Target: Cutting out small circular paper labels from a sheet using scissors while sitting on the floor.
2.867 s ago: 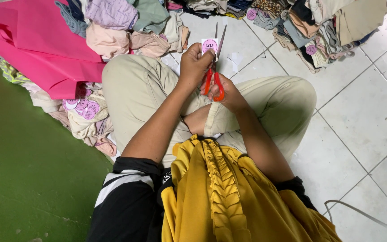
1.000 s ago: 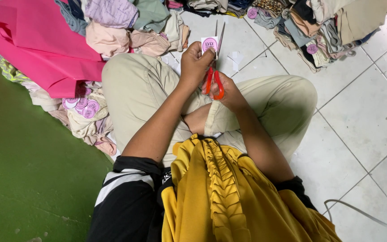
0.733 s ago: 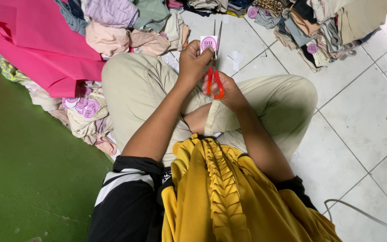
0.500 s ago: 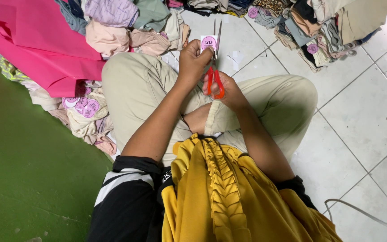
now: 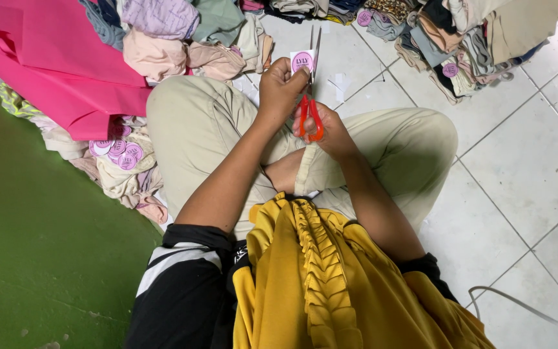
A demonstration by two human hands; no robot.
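My left hand pinches a small white paper label with a pink round print, held up over my left knee. My right hand grips orange-handled scissors; their blades point away from me and rest at the label's right edge. Both hands hover above my crossed legs in beige trousers. A yellow ruffled cloth hangs down over my chest.
A heap of cut pink round labels lies on clothes at my left. Pink bags and piles of folded clothes ring the white tiled floor. Paper scraps lie ahead. Green mat at left.
The scissor blades, apart a second ago, have come nearly together along the label's right edge. The label has shifted slightly in my left hand; both hands stay in place.
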